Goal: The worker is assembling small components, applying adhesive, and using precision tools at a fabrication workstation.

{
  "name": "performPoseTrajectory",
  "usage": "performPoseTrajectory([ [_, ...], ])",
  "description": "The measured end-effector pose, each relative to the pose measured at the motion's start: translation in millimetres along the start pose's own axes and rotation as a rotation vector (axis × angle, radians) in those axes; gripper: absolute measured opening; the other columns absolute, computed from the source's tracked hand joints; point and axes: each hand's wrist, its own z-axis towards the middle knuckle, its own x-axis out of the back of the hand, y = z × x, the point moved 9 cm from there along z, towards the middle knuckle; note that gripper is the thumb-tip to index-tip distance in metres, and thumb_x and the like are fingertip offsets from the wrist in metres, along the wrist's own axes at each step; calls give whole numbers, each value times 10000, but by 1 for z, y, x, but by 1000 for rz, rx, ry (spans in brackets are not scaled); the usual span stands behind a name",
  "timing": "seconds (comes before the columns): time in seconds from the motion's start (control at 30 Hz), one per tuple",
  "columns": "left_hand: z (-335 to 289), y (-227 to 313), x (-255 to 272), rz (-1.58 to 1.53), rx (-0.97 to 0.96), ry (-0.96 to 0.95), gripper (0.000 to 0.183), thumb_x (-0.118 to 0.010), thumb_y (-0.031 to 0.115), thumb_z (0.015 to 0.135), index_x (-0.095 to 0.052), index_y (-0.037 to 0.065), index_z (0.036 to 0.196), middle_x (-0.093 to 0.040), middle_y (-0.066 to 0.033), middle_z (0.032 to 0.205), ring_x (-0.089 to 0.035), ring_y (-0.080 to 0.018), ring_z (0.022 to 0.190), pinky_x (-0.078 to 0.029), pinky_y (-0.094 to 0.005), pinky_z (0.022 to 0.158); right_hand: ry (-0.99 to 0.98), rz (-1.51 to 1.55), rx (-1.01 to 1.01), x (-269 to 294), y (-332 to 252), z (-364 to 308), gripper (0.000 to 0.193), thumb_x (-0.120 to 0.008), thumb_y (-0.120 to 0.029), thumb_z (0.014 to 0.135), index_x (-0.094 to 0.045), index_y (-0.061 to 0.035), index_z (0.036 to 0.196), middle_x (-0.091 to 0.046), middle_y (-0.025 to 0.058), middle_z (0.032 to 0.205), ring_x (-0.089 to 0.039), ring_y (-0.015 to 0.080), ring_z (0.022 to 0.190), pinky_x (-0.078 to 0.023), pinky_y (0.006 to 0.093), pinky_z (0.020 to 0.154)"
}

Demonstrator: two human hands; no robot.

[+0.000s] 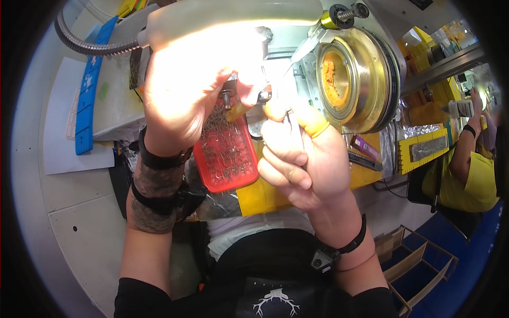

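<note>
working position at a bench machine, both hands raised close under a strong lamp.

left hand (183,87) — lifted, back toward the camera, fingers curled inward near a small threaded bolt (227,99) on the machine; the glare washes out the fingertips, so whether they grip anything cannot be told. black wrist strap and patterned sleeve on the forearm.

right hand (302,159) — fingers folded into a loose fist, thumb and forefinger pressed together at the top on a small thin piece (289,117), too small and overexposed to identify. orange finger cots (314,123) cover the forefinger and thumb tips. black wristband with a small device on the wrist.

red tray (227,153) — rectangular, tilted, holding a heap of thin wire parts (222,140); sits between the two hands, just below the left one.

brass-coloured round housing (350,79) — large ring with an orange-crusted centre, just right of the fingertips.

flexible metal hose (87,45) — curves in from the upper left to the pale lamp head (233,18).

blue ruler-like strip (90,87) and white sheets (74,143) — far left on the bench.

yellow mat (260,196) — under the tray.

another person in a yellow shirt (469,180) — seated at the far right, well apart.
</note>
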Motion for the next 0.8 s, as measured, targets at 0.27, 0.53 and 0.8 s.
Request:
performPoseTrajectory([
  [0.27,19,31,-68,-156,18,-418,228,-578,148,1024,-588,-74,1077,-567,-138,920,-547,-224,716,-446,-305,642,6,134,-12,-4,0,0,293,-312,-295,1134,-526,-103,1078,-369,-43,592,-283,96,361,-279,261,436],
  [0.53,16,15,3,-147,-11,-136,348,-590,120,1015,-575,-92,1289,-624,-192,1209,-620,-252,996,-524,-345,865,2,125,-33,3,5,-7,242,-324,-158,1072,-552,-85,1032,-381,-28,595,-296,81,398,-282,264,460],
  [0.8,34,148,68,574,-48,-144,310,-512,199,1101,-635,-14,1291,-661,-65,1074,-534,-132,851,-448,-282,837,271,-1677,477,36,-50,-122,220,-619,-173,1025,-659,-14,1172,-630,87,919,-627,224,801,-489,371,688],
])
